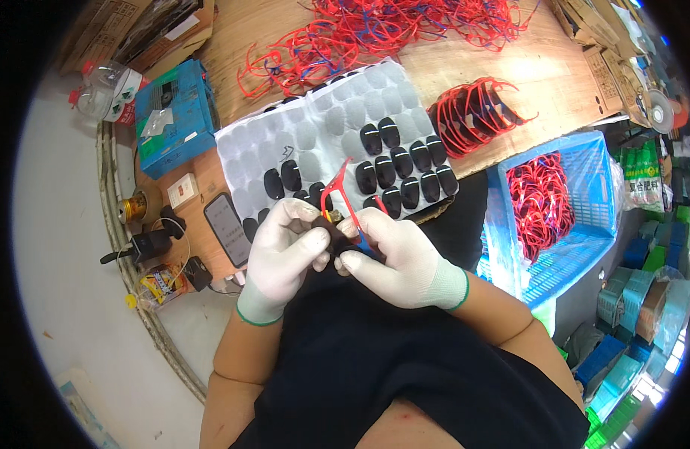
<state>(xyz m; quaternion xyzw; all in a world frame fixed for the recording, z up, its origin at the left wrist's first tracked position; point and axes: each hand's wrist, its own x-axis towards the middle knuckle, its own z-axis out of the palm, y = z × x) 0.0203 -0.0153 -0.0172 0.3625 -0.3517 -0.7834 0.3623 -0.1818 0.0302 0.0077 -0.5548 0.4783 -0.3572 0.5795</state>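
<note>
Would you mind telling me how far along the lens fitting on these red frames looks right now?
Done, seemingly: many pockets of the grey moulded lens tray are empty, and red plastic frames fill the blue slatted crate. In hand: the left hand and right hand, both gloved, grip one red frame with a dark lens. Left: about twenty dark oval lenses and a loose pile of red frames.
</note>
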